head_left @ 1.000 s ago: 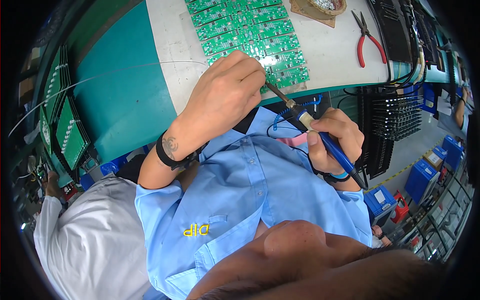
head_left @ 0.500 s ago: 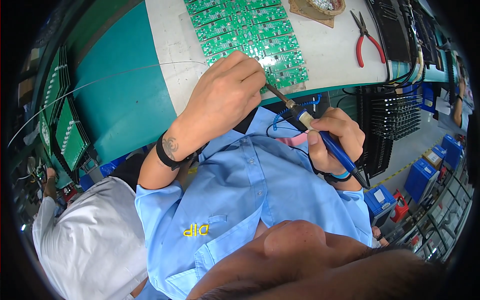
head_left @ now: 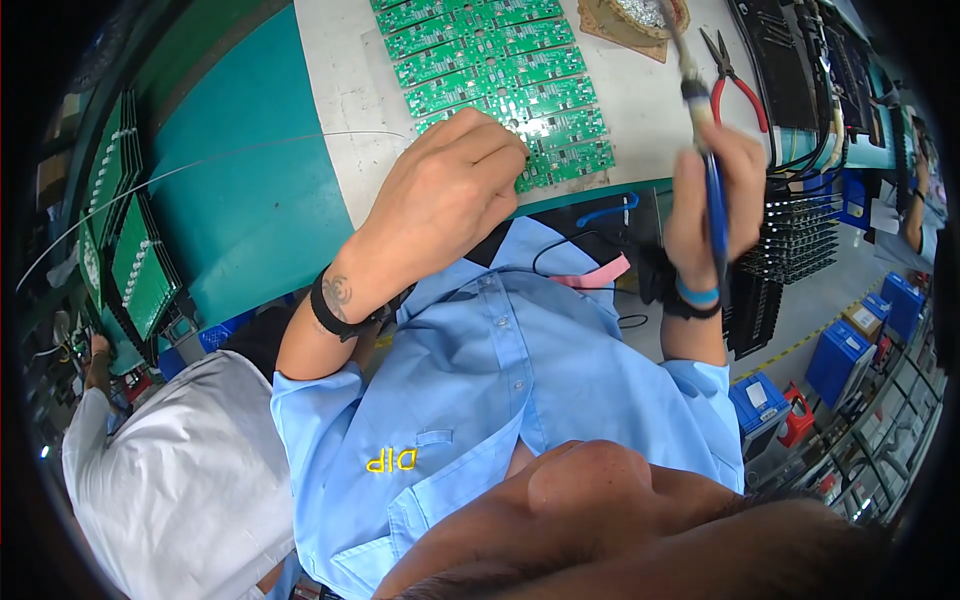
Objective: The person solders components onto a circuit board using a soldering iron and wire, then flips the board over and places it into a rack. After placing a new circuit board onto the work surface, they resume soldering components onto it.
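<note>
My left hand (head_left: 440, 190) is closed at the near edge of a panel of green circuit boards (head_left: 480, 70). A thin solder wire (head_left: 320, 135) runs in from the left and ends at its fingers, whose tips are hidden beneath the hand. To the right, my right hand (head_left: 742, 190) grips a soldering iron (head_left: 715, 195) by its blue handle, somewhat smeared by motion. The iron points away from me, its tip over a round dish (head_left: 675, 15) of silvery shavings on a brown base. Red-handled pliers (head_left: 727, 70) lie just right of the iron.
Green boards (head_left: 140, 265) stand in a rack at the left. Cables (head_left: 800, 150) and a dark rack of boards (head_left: 795, 235) are at the right. Blue bins (head_left: 840, 355) stand on the floor. A person in white (head_left: 190, 450) is at my left.
My right hand has swung the soldering iron away from the boards, up and right to the dish of shavings. My left hand has barely moved.
</note>
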{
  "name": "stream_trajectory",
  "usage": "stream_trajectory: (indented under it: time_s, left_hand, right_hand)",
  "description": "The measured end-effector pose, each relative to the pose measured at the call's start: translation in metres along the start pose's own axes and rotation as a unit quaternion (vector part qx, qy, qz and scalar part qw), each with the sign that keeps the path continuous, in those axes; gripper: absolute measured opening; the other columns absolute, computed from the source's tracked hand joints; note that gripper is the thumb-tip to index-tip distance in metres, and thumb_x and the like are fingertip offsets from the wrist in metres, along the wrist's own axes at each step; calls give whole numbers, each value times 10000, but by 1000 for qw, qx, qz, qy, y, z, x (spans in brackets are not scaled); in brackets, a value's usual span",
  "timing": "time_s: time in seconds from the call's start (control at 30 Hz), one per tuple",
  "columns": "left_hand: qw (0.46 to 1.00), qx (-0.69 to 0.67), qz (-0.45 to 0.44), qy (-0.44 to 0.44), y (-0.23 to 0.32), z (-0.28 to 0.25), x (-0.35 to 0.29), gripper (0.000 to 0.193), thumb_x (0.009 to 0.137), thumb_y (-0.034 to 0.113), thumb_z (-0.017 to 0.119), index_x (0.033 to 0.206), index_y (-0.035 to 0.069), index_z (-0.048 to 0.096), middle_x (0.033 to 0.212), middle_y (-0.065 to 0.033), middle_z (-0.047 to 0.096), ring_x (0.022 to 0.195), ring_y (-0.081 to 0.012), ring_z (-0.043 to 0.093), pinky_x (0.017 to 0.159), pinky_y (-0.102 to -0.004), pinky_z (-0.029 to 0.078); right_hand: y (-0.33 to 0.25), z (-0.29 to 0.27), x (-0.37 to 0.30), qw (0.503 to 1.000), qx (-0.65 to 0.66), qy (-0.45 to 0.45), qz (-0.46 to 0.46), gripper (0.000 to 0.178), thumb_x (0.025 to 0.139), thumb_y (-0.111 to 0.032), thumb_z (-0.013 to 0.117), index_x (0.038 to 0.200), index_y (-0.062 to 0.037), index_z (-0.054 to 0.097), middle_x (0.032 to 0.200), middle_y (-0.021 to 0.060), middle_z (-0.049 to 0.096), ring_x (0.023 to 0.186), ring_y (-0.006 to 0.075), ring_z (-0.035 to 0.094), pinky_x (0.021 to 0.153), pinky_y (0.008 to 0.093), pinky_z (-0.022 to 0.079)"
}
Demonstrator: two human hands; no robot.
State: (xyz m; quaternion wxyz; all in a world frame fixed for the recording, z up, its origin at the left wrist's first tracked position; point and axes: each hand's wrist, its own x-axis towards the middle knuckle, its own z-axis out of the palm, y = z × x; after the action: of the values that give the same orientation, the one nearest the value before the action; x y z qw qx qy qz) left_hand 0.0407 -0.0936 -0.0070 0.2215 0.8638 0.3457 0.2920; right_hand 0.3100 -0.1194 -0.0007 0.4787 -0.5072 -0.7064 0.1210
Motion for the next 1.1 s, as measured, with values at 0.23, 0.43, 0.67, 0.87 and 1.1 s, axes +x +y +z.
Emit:
stream_trajectory:
  time_s: [0.23,0.43,0.67,0.87,1.1]
  left_hand:
    - [1000,-5,8,14,0,-3,0,185,764,-7,735,922,14,642,899,-94,628,932,-299,638,822,-421,544]
    - [999,22,-3,47,0,-13,2,161,808,0,737,931,23,636,877,-104,615,872,-320,648,760,-436,549]
    - [991,2,-132,11,4,-17,1,126,877,3,717,945,6,610,859,-148,576,836,-380,631,700,-466,535]
    - [995,-27,-85,34,-2,-12,3,121,873,-8,709,955,-4,619,920,-152,611,867,-373,636,744,-464,532]
    - [1000,0,-6,23,-8,-11,7,126,851,-34,701,957,-18,636,1011,-136,677,930,-337,641,819,-443,538]
  right_hand:
    - [-3,1,-8,994,77,78,28,158,943,-34,712,1079,46,699,938,168,694,742,203,636,678,294,492]
    - [-19,-15,-24,994,106,-32,12,202,979,-75,659,1125,64,667,966,170,667,819,202,626,738,319,483]
    - [-28,-13,-30,991,124,-51,-8,195,946,-65,675,1091,66,673,853,151,662,695,198,607,663,326,463]
    - [-28,-16,-34,989,132,-62,10,193,924,-88,705,1044,61,681,739,118,644,619,190,586,610,329,443]
    - [-29,-13,-32,989,129,-66,-10,193,915,-92,708,1027,63,679,738,122,649,598,197,579,579,324,434]
